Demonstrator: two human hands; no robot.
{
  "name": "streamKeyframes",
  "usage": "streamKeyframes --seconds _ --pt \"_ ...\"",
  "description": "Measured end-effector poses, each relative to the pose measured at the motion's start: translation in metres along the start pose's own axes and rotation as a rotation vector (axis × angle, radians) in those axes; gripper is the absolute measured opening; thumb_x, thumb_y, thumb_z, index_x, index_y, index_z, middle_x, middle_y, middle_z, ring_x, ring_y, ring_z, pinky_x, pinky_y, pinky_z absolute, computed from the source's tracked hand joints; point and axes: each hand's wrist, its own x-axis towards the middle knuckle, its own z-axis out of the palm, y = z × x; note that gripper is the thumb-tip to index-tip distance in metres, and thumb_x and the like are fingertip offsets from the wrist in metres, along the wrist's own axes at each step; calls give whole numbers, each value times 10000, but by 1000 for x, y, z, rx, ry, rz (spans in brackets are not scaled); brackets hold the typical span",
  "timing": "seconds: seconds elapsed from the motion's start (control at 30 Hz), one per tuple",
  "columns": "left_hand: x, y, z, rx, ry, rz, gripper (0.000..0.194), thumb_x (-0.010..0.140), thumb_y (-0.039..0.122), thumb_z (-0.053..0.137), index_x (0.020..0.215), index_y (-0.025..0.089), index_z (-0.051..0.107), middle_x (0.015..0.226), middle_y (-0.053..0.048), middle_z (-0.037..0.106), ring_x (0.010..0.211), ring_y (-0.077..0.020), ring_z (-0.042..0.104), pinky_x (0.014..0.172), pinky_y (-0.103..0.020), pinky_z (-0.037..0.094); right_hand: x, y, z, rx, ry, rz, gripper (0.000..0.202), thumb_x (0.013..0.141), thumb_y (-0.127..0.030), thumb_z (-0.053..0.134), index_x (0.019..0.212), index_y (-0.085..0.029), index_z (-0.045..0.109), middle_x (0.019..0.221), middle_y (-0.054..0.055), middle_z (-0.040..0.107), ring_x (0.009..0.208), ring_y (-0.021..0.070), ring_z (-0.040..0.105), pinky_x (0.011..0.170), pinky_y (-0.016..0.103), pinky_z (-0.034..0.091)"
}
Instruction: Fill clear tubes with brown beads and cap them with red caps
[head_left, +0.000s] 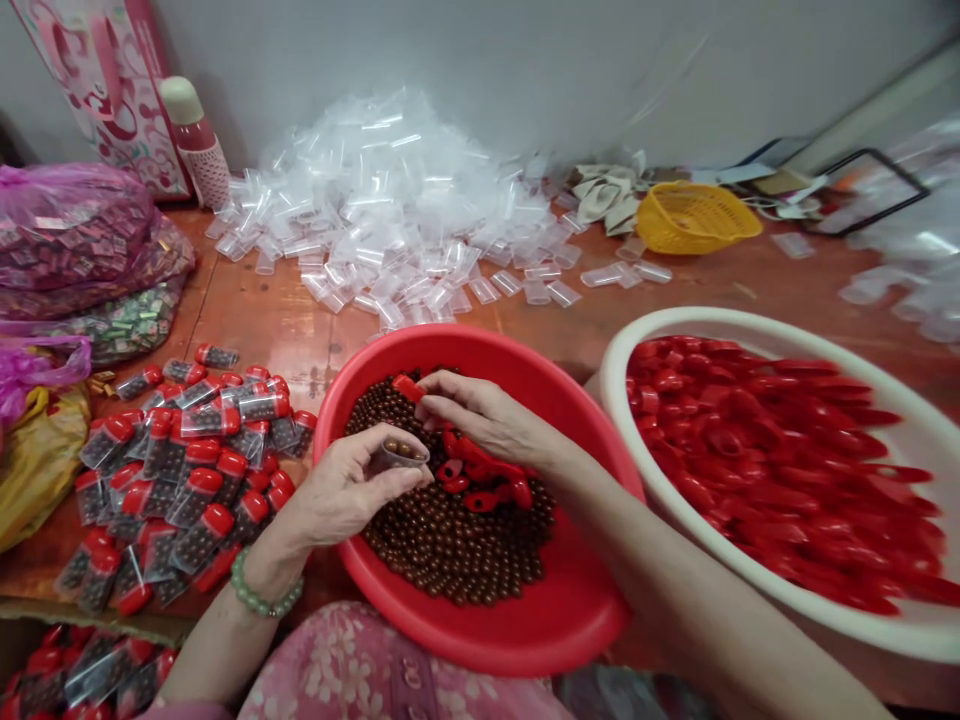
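Observation:
My left hand (pixel 367 478) is closed round a clear plastic tube (pixel 403 449) with brown balls showing at its open mouth. Just above and to the right, my right hand (pixel 476 412) pinches a red cap (pixel 407 388), apart from the tube. Both hands are over a red basin (pixel 577 620) holding many small brown balls (pixel 457 560). Several loose red caps (pixel 480 480) lie on the balls beneath my right wrist. Left of the basin is a heap of filled tubes with red caps (pixel 195 490).
A white basin (pixel 622 400) of red caps stands at the right. Empty clear tubes (pixel 405 210) are piled against the wall, near a yellow basket (pixel 694 220). A bottle (pixel 196 140) and filled purple bags (pixel 75 235) stand at left. A box of capped tubes (pixel 82 675) is lower left.

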Motion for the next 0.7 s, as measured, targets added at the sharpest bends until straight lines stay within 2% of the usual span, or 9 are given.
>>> streamKeyframes --seconds 0.1,0.17,0.37,0.53,0.7 --pt "-2 0 5 16 20 -12 219 847 300 591 1007 152 564 835 -19 608 778 -121 559 776 -275 443 -24 -12 -4 500 131 15 295 964 -353 419 1190 -182 501 848 19 626 661 118 587 613 255 490" --pt "-2 2 7 6 -6 -7 227 847 300 590 1018 154 558 847 -19 601 787 -119 555 785 -273 441 -36 -18 -2 588 221 17 306 946 -333 475 1214 -193 520 775 -5 606 632 109 566 593 244 477" --pt "2 3 8 -50 -40 -14 257 837 312 603 1031 153 549 855 -16 591 784 -118 553 784 -273 448 -49 -29 8 568 402 -25 255 934 -273 513 1153 -218 633 684 -26 588 611 96 557 606 232 471" --pt "5 -3 7 -11 8 -17 270 811 331 641 1002 154 569 857 -12 580 774 -116 541 765 -271 448 -50 -36 9 490 501 -111 248 915 -225 525 1106 -234 682 675 -18 597 603 105 563 580 242 486" --pt "6 -7 6 -22 -22 -36 312 788 366 667 987 146 571 791 -3 562 718 -109 521 688 -254 430 -48 -39 7 314 500 -219 253 902 -158 514 1060 -234 695 889 39 703 771 136 644 714 294 540"
